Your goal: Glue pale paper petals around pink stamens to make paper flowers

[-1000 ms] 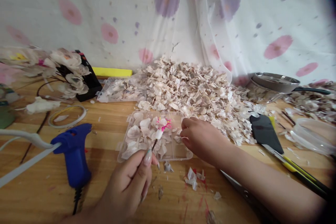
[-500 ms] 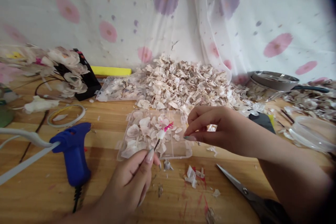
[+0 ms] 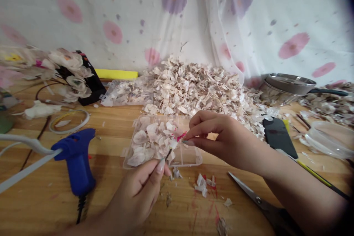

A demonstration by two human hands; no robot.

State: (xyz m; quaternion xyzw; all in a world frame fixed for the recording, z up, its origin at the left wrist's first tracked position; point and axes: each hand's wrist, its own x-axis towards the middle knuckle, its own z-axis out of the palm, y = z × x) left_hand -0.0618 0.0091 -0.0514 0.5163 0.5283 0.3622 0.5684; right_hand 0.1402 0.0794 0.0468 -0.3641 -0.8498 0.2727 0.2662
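Now the right hand [image 3: 229, 140] is in at the flower head, mid-frame; half a second ago its fingertips were out by the right side of the clear plastic box [image 3: 190, 160]. Left hand [image 3: 141, 188], lower centre, has stayed close to where it was, gripping the dark stem [image 3: 168, 154] between thumb and fingers. Meaning for the work: both hands meet on one piece, left steadying, right working at the tip.

Right thumb and fingers drawn narrow at the pink stamens [image 3: 181, 136]; whether they pinch a petal or the stamens themselves, cannot tell. Stem tilts up and rightward, its white upper part over the box, which holds loose pale petals [image 3: 142, 151] mostly in its left portion.

Around: big petal heap [image 3: 193, 88] behind, upper centre; blue glue gun [image 3: 80, 158] on the worktop [image 3: 179, 210] at left; scissors [image 3: 246, 188] lower right, not in either hand.

Writing: none legible. Black box [image 3: 94, 81], upper left, shows pinkish marks along its edge, too small to read. No brand visible on glue gun or scissors.
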